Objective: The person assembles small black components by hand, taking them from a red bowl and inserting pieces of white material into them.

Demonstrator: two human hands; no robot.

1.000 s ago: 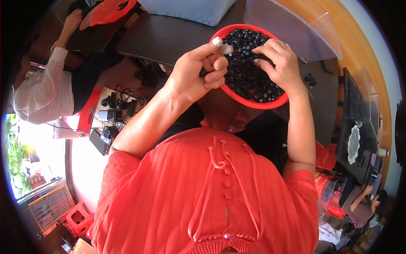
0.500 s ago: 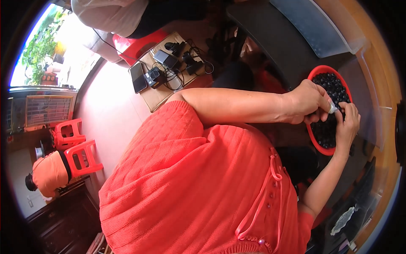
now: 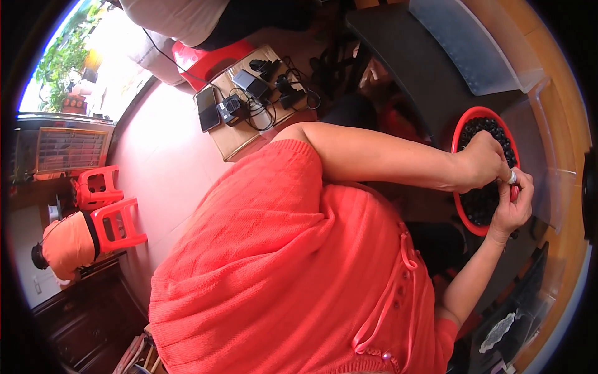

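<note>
A red oval basin [image 3: 460,134] stands on the dark tabletop at the right, filled with many small, shiny black round pieces [image 3: 481,127]. Reaching across from the upper side, my left hand [image 3: 483,163] is over the basin with its fingers bent and closed. My right hand [image 3: 514,209] comes up from below at the basin's right rim, thumb and fingers pinched. The fingertips of both hands meet there. A small whitish bit [image 3: 512,177] shows at the left fingertips; whether it is a finger wrap or a held thing I cannot tell. What they pinch is hidden.
Clear plastic bins [image 3: 467,47] line the table's wooden edge [image 3: 564,112]. A cardboard box [image 3: 240,140] carries a phone [image 3: 207,108], chargers and cables. Another person in pale clothing [image 3: 174,22] is at the top; one in orange [image 3: 70,244] sits by red stools [image 3: 118,225] at left.
Both hands have shifted toward the basin's right rim, fingertips still together. My left hand has turned over more, its back now upward. The whole view has shifted slightly.
</note>
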